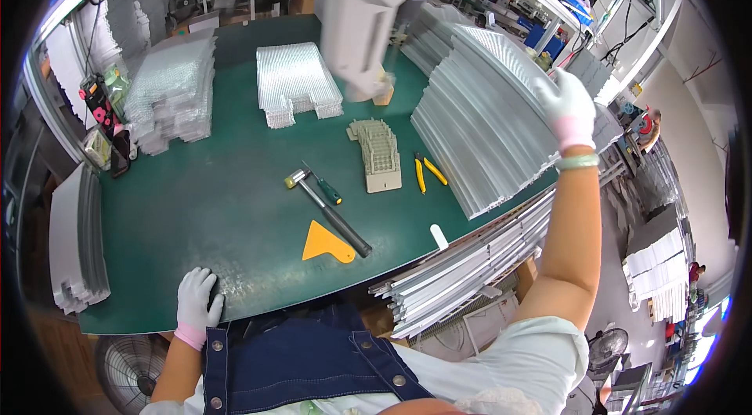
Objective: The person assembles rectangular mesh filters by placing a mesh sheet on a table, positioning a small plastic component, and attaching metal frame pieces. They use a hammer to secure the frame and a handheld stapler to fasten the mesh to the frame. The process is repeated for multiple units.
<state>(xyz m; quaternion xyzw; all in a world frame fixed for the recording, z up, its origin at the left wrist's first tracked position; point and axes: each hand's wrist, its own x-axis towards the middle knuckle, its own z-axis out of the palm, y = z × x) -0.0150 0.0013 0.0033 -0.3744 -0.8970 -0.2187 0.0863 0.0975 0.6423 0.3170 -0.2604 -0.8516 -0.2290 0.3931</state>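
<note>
On the green table [211, 211], at the right, stands a tall pile of silver sheets [487, 121]. They look light, slick and bendy, best held by the edges. The right hand [569, 108] is beside them, fingers apart. The left hand [196, 304] rests, thumb out.

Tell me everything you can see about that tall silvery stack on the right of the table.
The tall stack is made of many thin, silvery, metallic-looking sheets, layered with slightly uneven edges. Its top surface looks finely textured and bright under the light. It rests on the right side of the green table. The person's white-gloved right hand is at its right edge; whether it touches is unclear.
</note>
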